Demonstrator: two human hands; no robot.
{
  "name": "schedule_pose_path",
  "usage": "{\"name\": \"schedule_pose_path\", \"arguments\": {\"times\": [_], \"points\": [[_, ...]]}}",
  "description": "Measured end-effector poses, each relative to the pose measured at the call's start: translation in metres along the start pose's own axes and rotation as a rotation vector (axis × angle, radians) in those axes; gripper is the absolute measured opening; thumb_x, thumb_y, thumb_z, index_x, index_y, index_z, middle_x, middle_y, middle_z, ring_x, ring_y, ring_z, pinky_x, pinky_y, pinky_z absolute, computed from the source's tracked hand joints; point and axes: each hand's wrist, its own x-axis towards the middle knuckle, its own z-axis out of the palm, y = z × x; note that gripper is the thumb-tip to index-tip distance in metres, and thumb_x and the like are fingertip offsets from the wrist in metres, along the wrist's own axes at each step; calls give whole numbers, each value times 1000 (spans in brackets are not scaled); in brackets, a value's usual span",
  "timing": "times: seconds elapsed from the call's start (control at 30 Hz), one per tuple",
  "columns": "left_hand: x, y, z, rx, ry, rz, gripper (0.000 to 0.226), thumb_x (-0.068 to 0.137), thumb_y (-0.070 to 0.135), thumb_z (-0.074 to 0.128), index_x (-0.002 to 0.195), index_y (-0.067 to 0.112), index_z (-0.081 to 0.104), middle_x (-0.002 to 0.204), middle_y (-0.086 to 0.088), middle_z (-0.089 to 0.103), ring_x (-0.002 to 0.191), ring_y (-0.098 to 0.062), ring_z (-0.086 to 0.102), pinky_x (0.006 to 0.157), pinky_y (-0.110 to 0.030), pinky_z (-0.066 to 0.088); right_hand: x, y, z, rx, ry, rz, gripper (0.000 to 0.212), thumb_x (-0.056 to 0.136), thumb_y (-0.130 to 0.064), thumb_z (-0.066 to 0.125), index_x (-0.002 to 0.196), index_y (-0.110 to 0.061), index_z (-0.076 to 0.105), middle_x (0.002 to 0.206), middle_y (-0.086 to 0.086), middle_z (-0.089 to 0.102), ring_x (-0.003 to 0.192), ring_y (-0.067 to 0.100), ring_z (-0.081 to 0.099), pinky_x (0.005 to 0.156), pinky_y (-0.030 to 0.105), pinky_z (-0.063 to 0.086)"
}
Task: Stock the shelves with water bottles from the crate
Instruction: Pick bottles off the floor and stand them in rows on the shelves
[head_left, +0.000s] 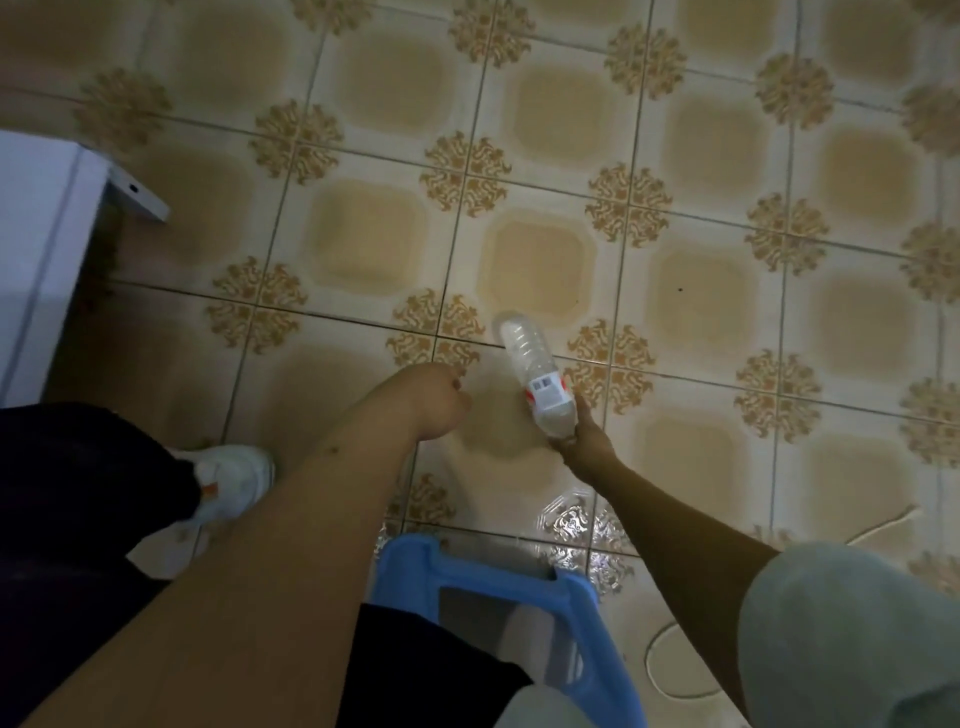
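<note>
A clear plastic water bottle (535, 376) with a red and white label hangs over the tiled floor near the middle of the view, its base pointing away from me. My right hand (582, 439) grips it by the cap end. My left hand (436, 397) hovers just left of the bottle, fingers curled into a loose fist with nothing in it. Below my arms sits the blue plastic crate (576, 618); only its rim shows and its contents are hidden.
A white cabinet or appliance (36, 260) stands at the left edge with a white bracket (137, 195) jutting from its base. My white shoe (228, 483) is on the patterned tiles. A thin cord (670, 639) loops on the floor at lower right.
</note>
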Motion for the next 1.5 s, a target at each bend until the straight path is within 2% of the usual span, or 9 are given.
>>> {"name": "schedule_pose_path", "arguments": {"times": [0.23,0.53,0.63,0.7,0.8,0.97,1.1,1.27,1.5], "points": [[-6,-18,-5,37,91,-17,49,99,31,51,143,12,42,143,-12,47,126,-29,48,98,-33,41,-61,-57,-37,724,-335,155,49,93,-14,63,139,-19,43,124,20,52,107,31,61,86,38,57],[-32,-42,-5,341,300,63,122,74,36,81,154,34,-11,162,-2,-4,148,-35,3,113,-51,30,-136,-116,-104,574,-714,-9,55,83,-23,64,136,-15,51,81,8,54,65,13,49,56,20,45],[-44,-38,-14,300,333,174,112,65,33,85,153,37,15,157,3,22,142,-27,28,109,-47,38,-152,-156,-129,413,-745,-111,51,81,-23,62,129,-9,56,75,8,52,61,13,43,51,19,39],[-56,-36,-25,161,349,170,88,62,33,84,138,34,42,131,4,52,113,-20,56,94,-40,51,-162,-189,-143,349,-696,-169,42,74,-28,64,109,-4,60,66,5,50,51,11,41,45,17,36],[-83,-37,-47,23,485,175,65,55,40,86,110,26,55,103,6,60,88,-17,62,78,-36,55,-183,-242,-150,313,-553,-336,29,77,-40,63,76,-11,58,57,3,43,45,11,34,43,19,28],[-145,-53,-85,-155,697,141,62,51,55,80,101,23,60,87,10,65,80,-12,65,70,-28,55,-236,-330,-132,408,-399,-650,26,86,-47,61,84,-22,66,68,0,40,59,12,38,54,21,34],[-229,-69,-112,-256,902,171,41,66,38,81,99,20,66,81,10,66,64,-2,56,53,-13,42,-298,-403,-102,141,-287,-901,37,89,-37,66,122,-23,57,106,-3,65,90,13,65,80,29,54],[-336,-104,-132,-400,1164,243,50,63,50,86,100,31,58,86,20,64,79,7,60,66,-12,47,-395,-479,-65,206,-504,-1059,52,88,-17,70,133,-18,45,118,7,68,97,25,72,82,40,59],[-477,-173,-150,-638,1157,338,68,62,48,86,122,26,63,113,8,71,103,-12,68,94,-38,54,-511,-565,-25,122,-595,-1274,60,82,-18,75,135,-16,47,111,8,72,96,26,72,81,47,59]]}}
